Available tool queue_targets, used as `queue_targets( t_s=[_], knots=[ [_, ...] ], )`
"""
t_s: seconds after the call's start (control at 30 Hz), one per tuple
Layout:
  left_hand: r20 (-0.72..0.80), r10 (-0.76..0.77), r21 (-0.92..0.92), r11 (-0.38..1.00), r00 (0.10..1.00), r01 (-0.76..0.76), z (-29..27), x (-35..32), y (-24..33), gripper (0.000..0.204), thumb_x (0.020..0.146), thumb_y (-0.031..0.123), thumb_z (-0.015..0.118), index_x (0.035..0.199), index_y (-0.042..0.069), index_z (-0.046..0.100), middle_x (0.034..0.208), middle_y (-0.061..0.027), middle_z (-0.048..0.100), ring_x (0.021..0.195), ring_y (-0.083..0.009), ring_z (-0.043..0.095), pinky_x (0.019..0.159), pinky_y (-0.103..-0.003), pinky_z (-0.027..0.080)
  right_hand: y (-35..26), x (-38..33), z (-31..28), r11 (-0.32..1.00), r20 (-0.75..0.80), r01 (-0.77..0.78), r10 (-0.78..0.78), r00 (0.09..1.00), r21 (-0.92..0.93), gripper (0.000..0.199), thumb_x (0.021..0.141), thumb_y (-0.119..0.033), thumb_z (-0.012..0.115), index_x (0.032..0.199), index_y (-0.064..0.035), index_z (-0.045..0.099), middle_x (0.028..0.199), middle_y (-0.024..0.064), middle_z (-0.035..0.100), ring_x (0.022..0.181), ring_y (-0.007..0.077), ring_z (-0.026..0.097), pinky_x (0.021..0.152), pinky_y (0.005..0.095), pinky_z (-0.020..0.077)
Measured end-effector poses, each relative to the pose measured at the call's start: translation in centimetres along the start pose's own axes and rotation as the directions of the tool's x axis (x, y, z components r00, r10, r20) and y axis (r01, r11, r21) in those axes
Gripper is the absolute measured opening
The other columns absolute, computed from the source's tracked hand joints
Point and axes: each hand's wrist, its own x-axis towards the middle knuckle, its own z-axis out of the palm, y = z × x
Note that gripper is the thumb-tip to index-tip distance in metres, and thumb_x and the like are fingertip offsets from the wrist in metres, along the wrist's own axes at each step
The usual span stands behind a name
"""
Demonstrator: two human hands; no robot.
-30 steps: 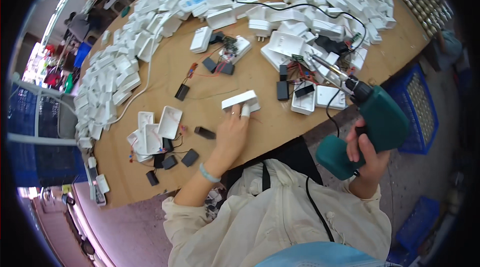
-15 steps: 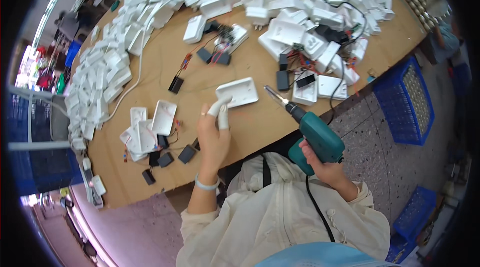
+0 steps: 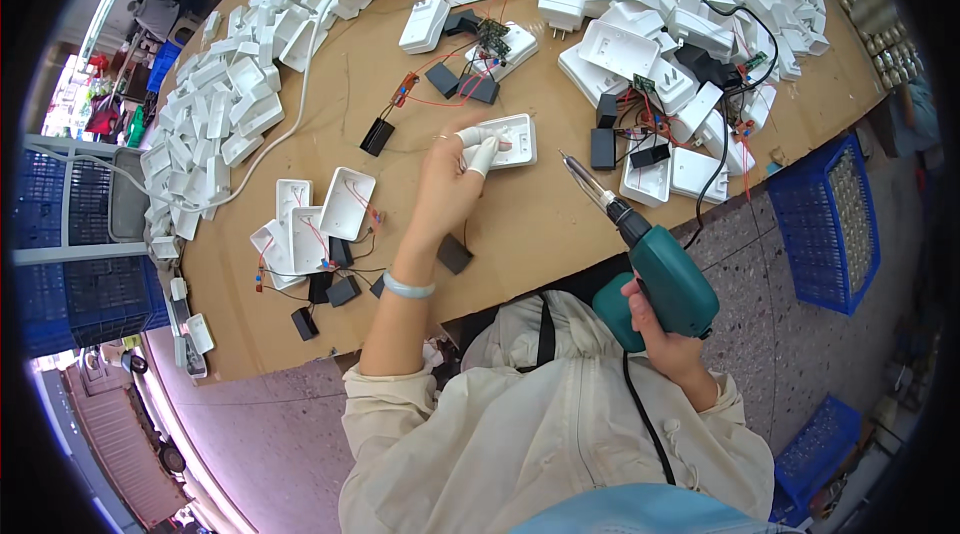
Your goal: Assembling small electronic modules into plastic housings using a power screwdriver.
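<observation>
My left hand (image 3: 448, 184), with white finger covers on its thumb and a finger, is closed at the left end of a shallow white plastic casing (image 3: 518, 147). The fingertips reach inside the casing, its open side facing up. Whether they also pinch something small there is hidden. In my right hand (image 3: 668, 339) is a green soldering gun (image 3: 672, 279). Its metal tip points up and left, apart from the casing. Just right of my left wrist lies a black box (image 3: 455, 254) with a thin wire running up toward the hand.
White casings with wired black parts (image 3: 320, 234) lie at left. Circuit boards (image 3: 490, 39) and black boxes lie farther back, with another cluster (image 3: 655, 114) at right. A large heap of white casings (image 3: 230, 114) lines the table's far edge. Blue baskets (image 3: 828, 234) stand at right.
My left hand has moved forward, its fingers from beside the casing to inside it. The black box right of my wrist has come into sight. The whole view has shifted slightly.
</observation>
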Motion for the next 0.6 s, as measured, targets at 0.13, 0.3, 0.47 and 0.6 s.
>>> queue_targets(
  t_s=[0.13,0.3,0.47,0.6],
  knots=[
    [0.021,0.224,0.473,0.856,0.974,-0.207,1.4,-3.1,1.2,0.018,0.081,0.005,0.073,0.098,-0.002,0.075,0.13,-0.0175,0.06,0.116,-0.0386,0.052,0.101,-0.046,0.041,-0.1,0.1,0.0,1.0,0.0,0.004,-0.004,1.0,0.011,0.027,0.1,-0.009,0.066,0.124,-0.0003,0.06,0.101,0.0054,0.068,0.068,0.0047,0.054,0.06,0.0212,0.0453],
    [-0.17,0.289,0.702,0.707,0.942,-0.09,4.4,-7.3,3.3,0.021,0.077,0.006,0.076,0.098,0.001,0.076,0.129,-0.0142,0.06,0.118,-0.0384,0.051,0.101,-0.052,0.038,-0.1,-0.2,-0.2,0.997,-0.025,-0.062,0.061,0.998,-0.041,0.023,0.089,-0.004,0.076,0.108,0.0039,0.068,0.09,0.0094,0.074,0.077,0.0161,0.072,0.069,0.0282,0.0569],
    [-0.311,0.327,0.672,0.739,0.892,-0.037,4.8,-6.8,3.2,0.015,0.086,0.008,0.075,0.101,0.006,0.078,0.125,-0.0084,0.066,0.113,-0.0331,0.055,0.098,-0.045,0.041,-0.4,0.0,-0.5,0.996,0.016,-0.01,0.012,1.0,-0.09,0.023,0.087,-0.001,0.077,0.107,0.0045,0.067,0.089,0.01,0.074,0.077,0.0173,0.073,0.069,0.0281,0.0572],
    [-0.33,0.245,0.573,0.819,0.912,-0.013,4.9,-6.6,2.0,0.024,0.08,0.005,0.075,0.104,0.009,0.079,0.13,-0.0094,0.065,0.125,-0.0354,0.054,0.105,-0.05,0.036,-0.5,1.1,0.0,0.968,0.046,0.175,-0.169,0.985,-0.18,0.024,0.085,0.0,0.077,0.106,0.0043,0.067,0.09,0.0113,0.072,0.077,0.0189,0.073,0.069,0.0283,0.0572]
  ],
)
